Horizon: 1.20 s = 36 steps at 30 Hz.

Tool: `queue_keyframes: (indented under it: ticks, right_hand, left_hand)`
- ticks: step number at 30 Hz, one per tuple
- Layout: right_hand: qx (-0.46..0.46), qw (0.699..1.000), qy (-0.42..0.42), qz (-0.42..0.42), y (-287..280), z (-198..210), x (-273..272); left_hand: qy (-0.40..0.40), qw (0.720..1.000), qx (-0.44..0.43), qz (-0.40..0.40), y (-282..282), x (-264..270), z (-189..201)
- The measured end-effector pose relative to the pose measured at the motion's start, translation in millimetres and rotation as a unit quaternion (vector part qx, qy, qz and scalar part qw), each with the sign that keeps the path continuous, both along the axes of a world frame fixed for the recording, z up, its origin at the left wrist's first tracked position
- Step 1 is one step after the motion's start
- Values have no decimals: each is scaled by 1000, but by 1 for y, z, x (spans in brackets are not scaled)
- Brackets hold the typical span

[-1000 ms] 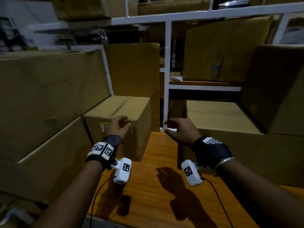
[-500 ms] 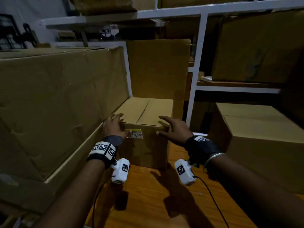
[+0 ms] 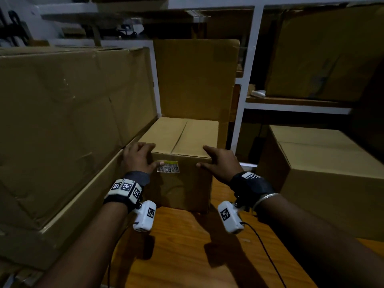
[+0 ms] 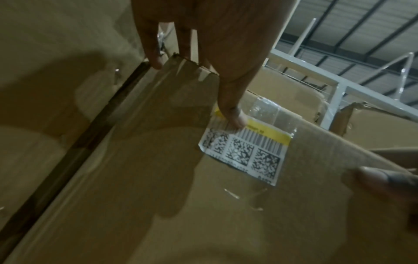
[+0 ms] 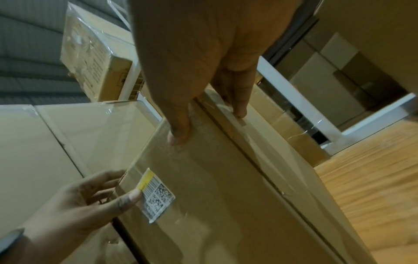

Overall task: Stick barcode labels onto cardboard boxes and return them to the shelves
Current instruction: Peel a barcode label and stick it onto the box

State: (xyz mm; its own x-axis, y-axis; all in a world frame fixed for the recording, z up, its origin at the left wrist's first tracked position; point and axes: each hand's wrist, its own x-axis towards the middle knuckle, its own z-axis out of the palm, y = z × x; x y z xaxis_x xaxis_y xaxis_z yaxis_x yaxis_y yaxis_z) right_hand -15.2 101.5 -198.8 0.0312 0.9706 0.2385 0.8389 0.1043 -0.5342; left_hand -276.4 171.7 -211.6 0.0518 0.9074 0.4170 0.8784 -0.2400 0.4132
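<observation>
Cardboard boxes, largest first: a long dented carton [image 3: 68, 113] lies at my left, stacked on another carton [image 3: 62, 215] beneath it; a closed carton [image 3: 324, 163] sits at my right; an upright tall carton [image 3: 195, 80] stands at the back against the white shelf frame [image 3: 245, 80]. Wooden counter [image 3: 187, 252]: orange-brown boards, carrying the item below. Small box [image 3: 182, 183]: closed, top flaps meeting in a centre seam, standing upright on the counter, just in front of the tall carton and just beside the left stack, with a narrow gap showing in the left wrist view. My right hand [image 3: 220, 163]: fingers fairly straight, laid over the top front right corner of the small box, thumb [image 5: 178, 132] pressed on the front face; released, gripping nothing. My left hand [image 3: 139, 159]: fingers extended over the top front left corner, likewise released. Barcode label [image 3: 168, 166]: white with a yellow strip, a barcode and square codes, on the front face of the small box near its top edge, left of centre; my left thumb [image 4: 233, 116] presses its upper left part.
</observation>
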Motion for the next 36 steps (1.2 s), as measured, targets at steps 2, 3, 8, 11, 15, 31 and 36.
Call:
queue_keyframes:
  ticks: [2,3,8,11,15,31,36]
  right_hand:
    - [1,1000,-2,-2,-10,0,8]
    - [3,1000,-2,-1,-16,1,12]
    - [1,1000,-2,30,-54,4,37]
    - [-6,999,-17,47,-80,6,49]
    - [-19,997,-27,75,-113,6,68]
    - [-4,993,-39,108,-228,3,107]
    - [5,997,-3,79,-244,1,116]
  left_hand:
    - [16,1000,4,7,-11,5,3]
    - [26,1000,4,9,-18,9,4]
    - [42,999,10,11,-61,22,5]
    - [49,999,10,18,-90,28,4]
    - [61,998,13,25,-133,38,5]
    - [151,985,-47,-70,-250,77,24]
    - [167,976,-38,-137,-249,86,25]
